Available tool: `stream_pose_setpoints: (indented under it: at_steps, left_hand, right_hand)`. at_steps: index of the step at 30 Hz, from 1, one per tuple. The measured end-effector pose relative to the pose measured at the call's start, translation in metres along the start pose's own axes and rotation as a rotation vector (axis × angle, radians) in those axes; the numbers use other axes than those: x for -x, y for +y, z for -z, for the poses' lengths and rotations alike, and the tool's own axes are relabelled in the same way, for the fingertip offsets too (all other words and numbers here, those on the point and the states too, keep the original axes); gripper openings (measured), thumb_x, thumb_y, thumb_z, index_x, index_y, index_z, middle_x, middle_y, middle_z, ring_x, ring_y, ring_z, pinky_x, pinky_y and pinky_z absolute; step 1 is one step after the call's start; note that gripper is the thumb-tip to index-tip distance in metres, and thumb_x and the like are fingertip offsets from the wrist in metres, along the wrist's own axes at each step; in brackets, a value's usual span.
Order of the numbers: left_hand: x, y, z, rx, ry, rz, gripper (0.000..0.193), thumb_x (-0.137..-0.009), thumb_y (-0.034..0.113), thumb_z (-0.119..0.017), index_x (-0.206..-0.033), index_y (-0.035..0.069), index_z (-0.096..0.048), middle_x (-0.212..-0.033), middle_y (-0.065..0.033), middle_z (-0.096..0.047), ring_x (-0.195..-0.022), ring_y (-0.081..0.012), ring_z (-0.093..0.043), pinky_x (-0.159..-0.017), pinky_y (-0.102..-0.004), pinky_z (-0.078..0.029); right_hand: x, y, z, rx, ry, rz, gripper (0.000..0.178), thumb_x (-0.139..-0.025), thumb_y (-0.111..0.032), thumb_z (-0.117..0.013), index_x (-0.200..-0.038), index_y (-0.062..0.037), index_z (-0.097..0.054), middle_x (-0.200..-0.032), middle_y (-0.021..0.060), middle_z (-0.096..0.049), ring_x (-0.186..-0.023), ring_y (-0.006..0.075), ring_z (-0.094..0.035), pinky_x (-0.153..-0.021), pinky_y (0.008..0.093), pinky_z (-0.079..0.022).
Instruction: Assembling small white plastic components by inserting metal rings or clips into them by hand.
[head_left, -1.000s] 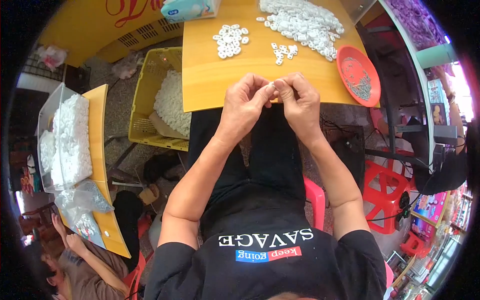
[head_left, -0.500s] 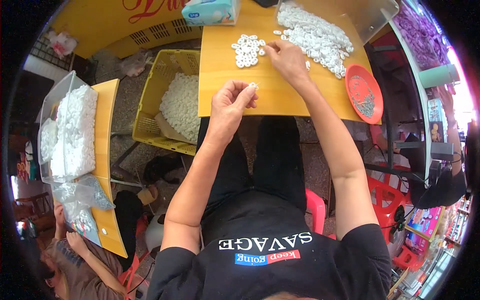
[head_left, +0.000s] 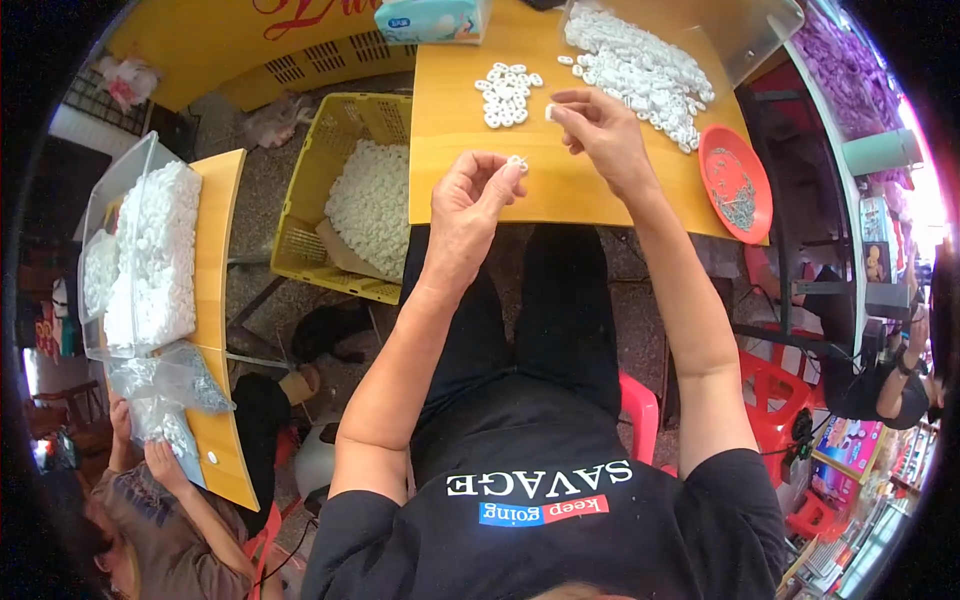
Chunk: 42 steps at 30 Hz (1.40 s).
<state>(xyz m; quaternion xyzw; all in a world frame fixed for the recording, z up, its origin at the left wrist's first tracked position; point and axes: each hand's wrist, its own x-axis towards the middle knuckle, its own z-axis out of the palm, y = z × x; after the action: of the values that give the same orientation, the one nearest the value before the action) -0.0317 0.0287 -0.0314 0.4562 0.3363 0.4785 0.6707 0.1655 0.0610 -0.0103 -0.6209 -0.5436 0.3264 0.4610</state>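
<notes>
My left hand [head_left: 472, 198] is closed, thumb and fingertips pinching a small white plastic piece [head_left: 517, 163] with a thin pin-like bit showing at it. To its right, above the wooden table, my right hand [head_left: 608, 142] is closed too, holding a small white oval piece [head_left: 551, 113] between thumb and forefinger. Just left of that hand lies a small cluster of white ovals with holes [head_left: 506, 92]. Beyond it spreads a larger heap of the same ovals [head_left: 640, 72]. A red plate [head_left: 763, 190] with small metal pins [head_left: 738, 205] sits at the table's right edge.
A clear bin [head_left: 745, 45] lies behind the heap, and a tissue pack [head_left: 430, 22] stands at the far left corner. Left of the table is a yellow crate [head_left: 290, 235] of white pieces. Further left, another person's hands [head_left: 162, 462] work beside a clear box [head_left: 95, 240].
My right hand has come away from the small cluster, toward me and slightly right, and a white oval now shows in its fingertips. My left hand keeps its pinch in nearly the same place.
</notes>
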Motion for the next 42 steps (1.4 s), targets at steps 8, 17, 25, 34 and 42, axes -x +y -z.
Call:
stream_pose_setpoints:
  at_steps: [8, 17, 25, 34, 42]
  left_hand:
    - [0.013, 0.004, -0.034, 0.164, -0.154, -0.168, 0.009, -0.097, 0.008, -0.059, -0.103, 0.001, -0.059, -0.123, -0.0171, -0.061, -0.107, -0.0163, -0.060, -0.093, -0.0280, -0.047]
    - [0.024, 0.002, -0.042, 0.245, -0.151, -0.096, 0.009, -0.097, 0.007, -0.058, -0.104, 0.001, -0.058, -0.119, -0.0179, -0.063, -0.106, -0.0204, -0.063, -0.092, -0.0325, -0.051]
    - [0.026, 0.004, -0.044, 0.345, -0.162, 0.020, 0.011, -0.098, 0.008, -0.056, -0.106, 0.001, -0.057, -0.117, -0.0190, -0.065, -0.104, -0.0231, -0.065, -0.091, -0.0330, -0.052]
    - [0.026, 0.004, -0.048, 0.248, -0.145, 0.063, 0.013, -0.096, 0.010, -0.061, -0.101, -0.001, -0.058, -0.095, -0.0119, -0.068, -0.084, -0.0156, -0.064, -0.082, -0.0286, -0.051]
    - [0.025, 0.008, -0.049, 0.212, -0.138, 0.069, 0.014, -0.095, 0.012, -0.063, -0.098, -0.001, -0.058, -0.085, -0.0091, -0.066, -0.077, -0.0131, -0.062, -0.073, -0.0256, -0.050]
  right_hand:
    - [0.070, -0.018, 0.021, -0.571, -0.085, -0.107, 0.026, -0.093, -0.014, -0.066, -0.113, 0.0021, -0.065, -0.086, 0.0033, -0.065, -0.071, 0.0077, -0.060, -0.066, 0.0233, -0.053]
    - [0.097, -0.008, 0.029, -0.568, -0.122, 0.025, 0.029, -0.096, -0.006, -0.058, -0.124, 0.0032, -0.061, -0.098, 0.0045, -0.064, -0.082, 0.0102, -0.061, -0.076, 0.0253, -0.054]
    - [0.100, -0.003, 0.025, -0.087, 0.114, 0.384, 0.018, -0.091, -0.002, -0.064, -0.109, 0.0025, -0.066, -0.092, 0.0031, -0.063, -0.074, 0.0089, -0.060, -0.064, 0.0231, -0.051]
    - [0.100, -0.019, 0.028, -0.449, 0.077, -0.002, 0.022, -0.096, -0.016, -0.062, -0.108, 0.0022, -0.067, -0.083, 0.0035, -0.068, -0.068, 0.0051, -0.058, -0.061, 0.0212, -0.051]
    - [0.104, -0.026, 0.029, -0.489, 0.022, -0.006, 0.025, -0.095, -0.014, -0.063, -0.112, 0.0030, -0.067, -0.086, 0.0042, -0.068, -0.069, 0.0053, -0.059, -0.063, 0.0204, -0.052]
